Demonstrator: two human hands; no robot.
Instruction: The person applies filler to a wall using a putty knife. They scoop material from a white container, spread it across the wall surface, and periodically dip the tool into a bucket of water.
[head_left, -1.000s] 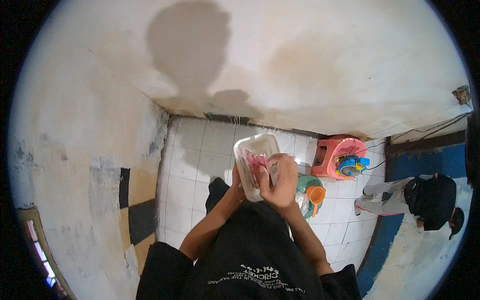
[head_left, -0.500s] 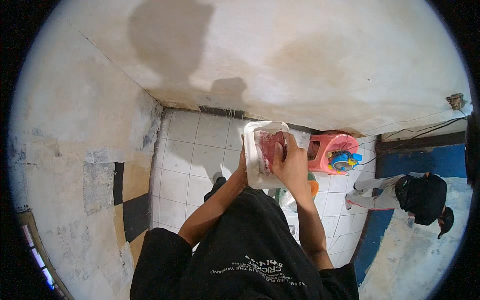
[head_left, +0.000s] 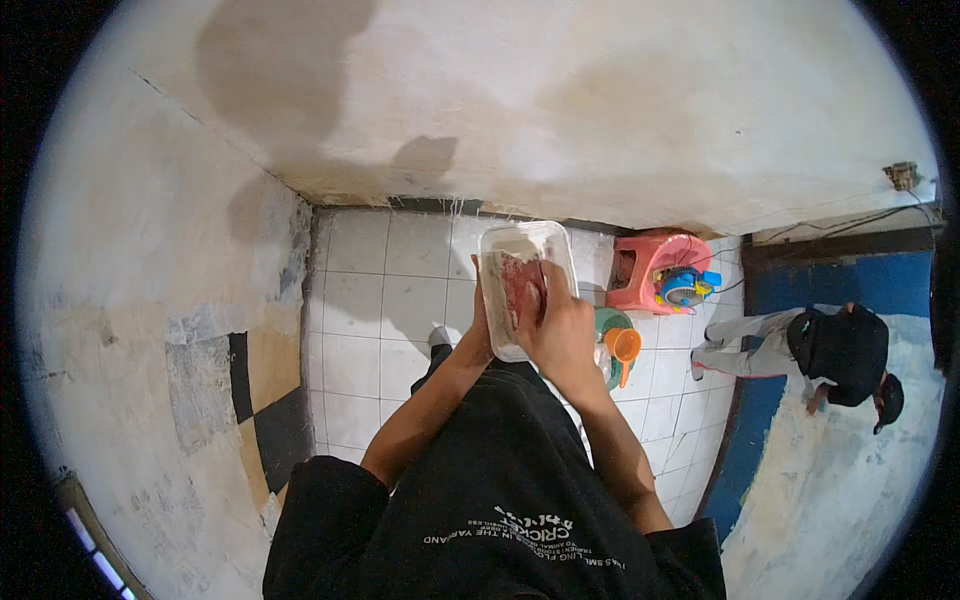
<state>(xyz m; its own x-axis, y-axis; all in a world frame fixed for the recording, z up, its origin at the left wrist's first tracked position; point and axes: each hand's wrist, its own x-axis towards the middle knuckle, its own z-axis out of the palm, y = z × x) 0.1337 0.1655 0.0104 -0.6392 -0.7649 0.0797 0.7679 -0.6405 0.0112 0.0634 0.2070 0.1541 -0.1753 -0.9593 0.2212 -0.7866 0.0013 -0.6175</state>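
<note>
A white rectangular plastic tub (head_left: 562, 250) is held up in front of my body, its inside coated with pale paste. My left hand (head_left: 479, 328) grips the tub along its left side, fingers partly hidden behind the wall. My right hand (head_left: 562, 335) reaches in over the right rim, closed on a flat red scraper (head_left: 520, 285) smeared with white paste. The scraper lies inside the tub; its lower edge is covered by my fingers, and how much paste lies under it cannot be seen.
A pink plastic stool (head_left: 632, 290) with a blue and yellow fan (head_left: 684, 287) stands by the far wall, cables trailing right. An orange dipper (head_left: 623, 346) rests over a green bucket (head_left: 607, 322). At right, another person (head_left: 840, 350) works near the blue-based wall. Patchy walls enclose the tiled floor (head_left: 352, 300).
Both hands and the tub have shifted slightly up and left in view, and the scraper has moved within the tub. The dipper shows more fully now. The other person's arm has lowered.
</note>
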